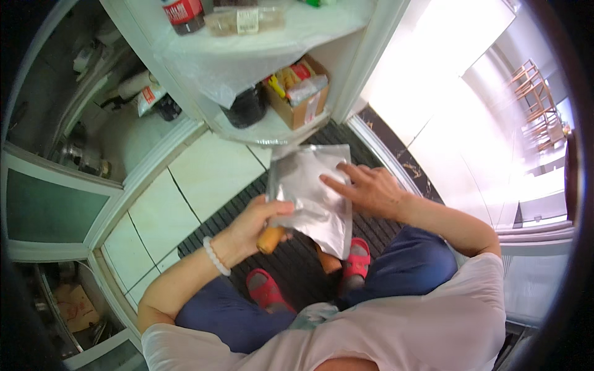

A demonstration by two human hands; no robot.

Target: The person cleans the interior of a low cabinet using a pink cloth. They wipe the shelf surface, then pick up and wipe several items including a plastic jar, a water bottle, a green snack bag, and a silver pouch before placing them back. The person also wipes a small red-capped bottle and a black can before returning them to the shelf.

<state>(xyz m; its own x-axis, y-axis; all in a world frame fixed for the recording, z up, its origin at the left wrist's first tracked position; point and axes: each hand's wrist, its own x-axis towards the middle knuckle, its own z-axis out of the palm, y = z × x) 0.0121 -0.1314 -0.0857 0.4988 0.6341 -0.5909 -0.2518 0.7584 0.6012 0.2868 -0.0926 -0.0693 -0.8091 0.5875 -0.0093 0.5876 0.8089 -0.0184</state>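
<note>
A silver foil pouch (pixel 310 190) hangs in front of me above a dark ribbed mat. Its left edge is in my left hand (pixel 260 222), with the thumb lying over the foil. The same hand also has an orange-brown rounded thing (pixel 270 239) under its fingers, whose end sticks out towards me. Another orange-brown piece (pixel 328 260) shows below the pouch; whether the two are joined is hidden. My right hand (pixel 371 189) rests on the pouch's right side, fingers apart and stretched across the foil. Its thumb is out of sight.
Ahead stands a white corner shelf (pixel 260 44) with a bottle (pixel 184 16) and packaged goods. Lower down are a cardboard box (pixel 297 109) of packets and a black container (pixel 246 106). Glass-fronted cabinets (pixel 51 204) line the left. A raised door sill (pixel 394 143) is at right.
</note>
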